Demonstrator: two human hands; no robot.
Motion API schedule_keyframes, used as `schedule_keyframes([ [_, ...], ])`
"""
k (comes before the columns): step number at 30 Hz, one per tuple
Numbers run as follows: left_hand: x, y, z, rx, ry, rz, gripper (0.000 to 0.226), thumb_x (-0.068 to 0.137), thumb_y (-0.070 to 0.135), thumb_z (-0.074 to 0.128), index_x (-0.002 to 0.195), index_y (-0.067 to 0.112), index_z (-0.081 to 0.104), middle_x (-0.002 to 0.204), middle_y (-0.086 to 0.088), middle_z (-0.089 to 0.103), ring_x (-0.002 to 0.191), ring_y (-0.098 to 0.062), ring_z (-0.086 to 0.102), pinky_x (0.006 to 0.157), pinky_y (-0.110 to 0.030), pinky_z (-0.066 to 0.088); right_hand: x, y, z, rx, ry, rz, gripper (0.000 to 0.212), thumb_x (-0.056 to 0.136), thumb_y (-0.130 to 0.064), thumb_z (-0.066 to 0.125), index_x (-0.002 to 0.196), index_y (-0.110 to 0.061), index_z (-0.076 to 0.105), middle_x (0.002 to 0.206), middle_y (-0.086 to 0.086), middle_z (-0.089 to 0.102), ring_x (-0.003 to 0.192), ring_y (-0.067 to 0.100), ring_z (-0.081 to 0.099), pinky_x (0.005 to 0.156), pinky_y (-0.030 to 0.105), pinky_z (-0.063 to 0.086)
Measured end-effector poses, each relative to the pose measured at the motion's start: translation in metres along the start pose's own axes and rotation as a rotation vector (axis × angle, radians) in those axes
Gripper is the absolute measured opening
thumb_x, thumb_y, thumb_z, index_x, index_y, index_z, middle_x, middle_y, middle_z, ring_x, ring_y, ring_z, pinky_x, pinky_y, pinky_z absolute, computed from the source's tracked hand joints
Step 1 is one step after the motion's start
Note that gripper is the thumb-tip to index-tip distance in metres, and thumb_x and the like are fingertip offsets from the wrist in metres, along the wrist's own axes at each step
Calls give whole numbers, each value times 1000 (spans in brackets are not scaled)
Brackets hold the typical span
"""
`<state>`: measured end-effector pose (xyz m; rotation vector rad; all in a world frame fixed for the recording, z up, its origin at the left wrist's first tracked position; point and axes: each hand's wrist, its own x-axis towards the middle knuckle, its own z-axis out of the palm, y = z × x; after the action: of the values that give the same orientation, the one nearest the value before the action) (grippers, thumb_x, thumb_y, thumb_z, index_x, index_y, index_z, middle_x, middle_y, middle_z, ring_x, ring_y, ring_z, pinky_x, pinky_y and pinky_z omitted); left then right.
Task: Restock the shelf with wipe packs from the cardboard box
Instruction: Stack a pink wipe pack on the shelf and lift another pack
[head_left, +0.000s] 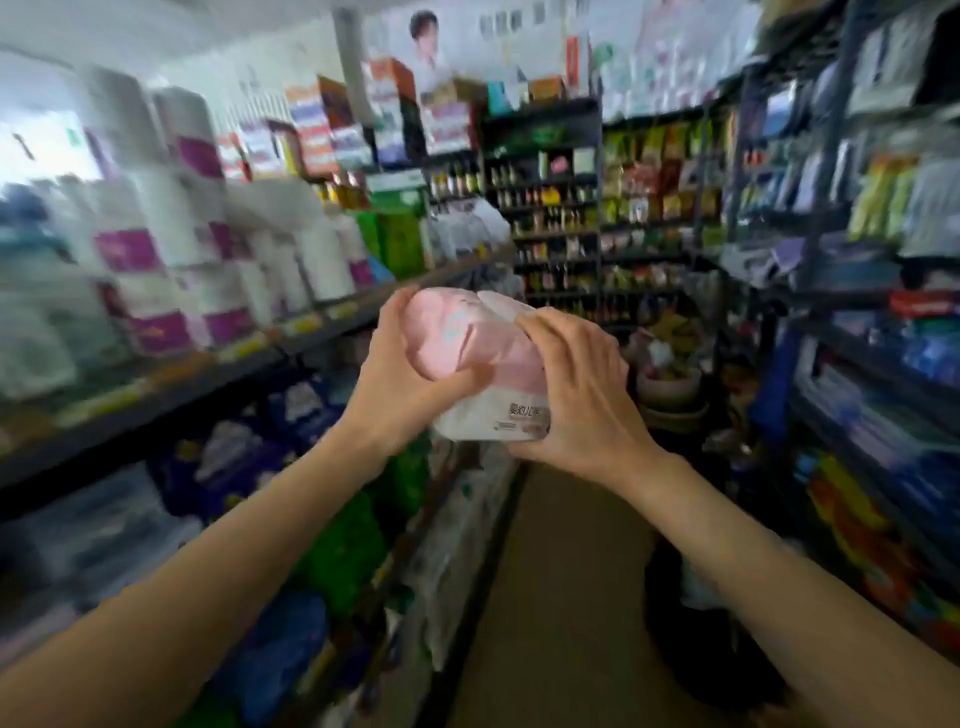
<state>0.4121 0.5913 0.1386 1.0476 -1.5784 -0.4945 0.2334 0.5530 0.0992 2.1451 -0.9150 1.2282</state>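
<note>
Head view, blurred by motion. Narrow shop aisle, brown floor (561, 597) between dark metal shelving. Left shelf (218, 374) carries white-and-purple tissue roll packs (156, 270); bagged goods fill the level below. Right racks (857, 364) hold hanging packets. Bottles (550, 208) line the far rack. Pink-and-white wipe pack (483, 358) held mid-aisle, chest height: left hand (410, 384) and right hand (576, 395) both curl round it.

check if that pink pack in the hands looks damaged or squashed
No tear or spill shows. The pink wipe pack bulges at its top between the left hand and right hand, which grip it from either side, so it looks squeezed rather than damaged. Motion blur hides any finer detail.
</note>
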Motion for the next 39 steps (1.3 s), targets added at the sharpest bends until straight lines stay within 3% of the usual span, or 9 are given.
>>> schedule_keyframes([
  [5,-12,81,-138,553,-18,433,96,52,44,72,134,32,24,128,3,38,123,-16,41,104,-32,39,104,-78,2,576,-119,240,126,49,-66,74,147,-28,4,152,-5,14,141,19,19,113,48,25],
  [7,-21,96,-190,699,-43,470,97,53,43,72,136,27,25,129,1,38,121,-14,42,104,-28,40,140,-118,12,616,-126,114,126,51,-57,80,148,-23,7,153,-4,17,141,16,19,115,42,22],
  [12,-56,109,-296,1054,71,482,98,55,50,68,137,23,24,124,2,35,109,0,35,90,4,31,198,-213,41,693,-30,-142,114,53,-53,84,144,-21,22,140,0,36,127,19,36,105,41,33],
  [18,-101,98,-391,1317,276,204,111,53,50,81,138,39,10,136,-7,28,121,-16,35,106,-38,35,244,-310,86,499,295,-342,108,51,-51,81,136,-15,25,125,6,33,112,25,33,97,38,26],
  [22,-118,101,-439,1464,432,47,110,50,69,62,139,43,1,145,-6,19,131,-30,30,109,-53,31,280,-368,110,406,463,-354,109,48,-38,83,138,-18,26,123,12,31,108,30,33,91,40,23],
  [29,-117,89,-491,2052,372,-14,107,57,61,70,141,26,13,141,-14,37,124,-37,42,100,-53,39,322,-451,163,483,404,-448,120,47,-28,86,145,-26,16,125,12,33,109,32,35,94,46,30],
  [32,-112,64,-512,2126,275,-270,114,63,62,70,139,30,-8,146,-10,30,129,-33,37,107,-48,33,324,-484,201,513,293,-489,126,47,-24,84,146,-30,7,123,11,35,106,31,38,89,48,38],
  [35,-112,43,-530,2046,151,-576,118,67,63,66,144,20,-12,148,-3,19,131,-26,30,111,-39,29,323,-501,239,568,226,-641,117,52,-52,77,144,-29,9,121,9,36,104,29,39,81,48,44],
  [39,-109,39,-538,1952,133,-561,113,65,57,72,147,17,6,144,0,23,128,-21,30,109,-31,30,338,-495,261,661,205,-735,108,57,-77,49,142,-24,8,125,8,34,110,27,34,95,50,37],
])
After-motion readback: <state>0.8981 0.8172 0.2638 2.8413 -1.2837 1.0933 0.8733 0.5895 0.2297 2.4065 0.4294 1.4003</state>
